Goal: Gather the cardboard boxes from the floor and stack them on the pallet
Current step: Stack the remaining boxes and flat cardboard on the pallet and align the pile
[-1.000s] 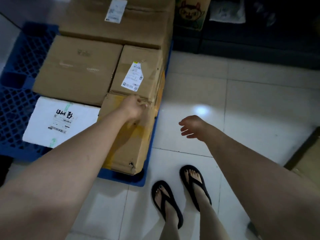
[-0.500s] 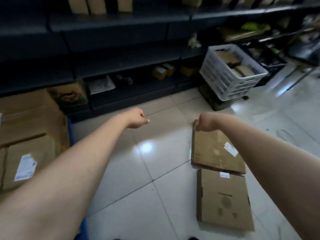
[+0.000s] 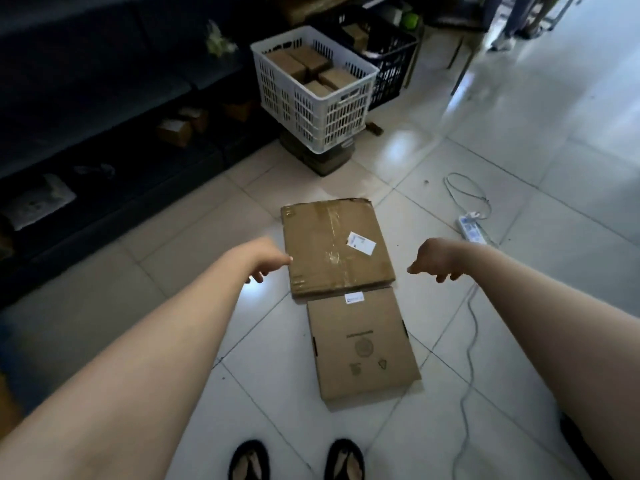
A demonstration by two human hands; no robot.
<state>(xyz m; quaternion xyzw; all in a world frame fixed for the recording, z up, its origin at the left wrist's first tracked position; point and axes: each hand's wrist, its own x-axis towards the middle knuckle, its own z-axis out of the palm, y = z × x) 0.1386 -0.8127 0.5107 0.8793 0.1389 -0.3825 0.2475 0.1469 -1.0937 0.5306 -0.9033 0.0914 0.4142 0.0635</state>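
At the bottom centre of the frame my sandalled feet (image 3: 298,460) stand on the tiles, and just above them lies the near box (image 3: 362,344), flat on the floor. Touching its upper edge, possibly overlapping it a little, is the far box (image 3: 334,245), taped and labelled, at mid-frame.

My left hand (image 3: 266,263) hangs just beside the far box's left edge, fingers loosely curled and holding nothing. My right hand (image 3: 434,259) is off the box's right side, a bit further out, also curled and empty; whether either fingertip touches cardboard I cannot tell from this angle.

So the far box sits between my hands, and I judge that is the one to lift. I would bring both hands in at opposite edges, get fingers underneath, and raise it level so it does not drag the near box.

A cable (image 3: 467,341) and power strip (image 3: 471,229) lie at the right; I should step clear. A white crate (image 3: 313,98) stands at upper centre. The pallet is not in view.
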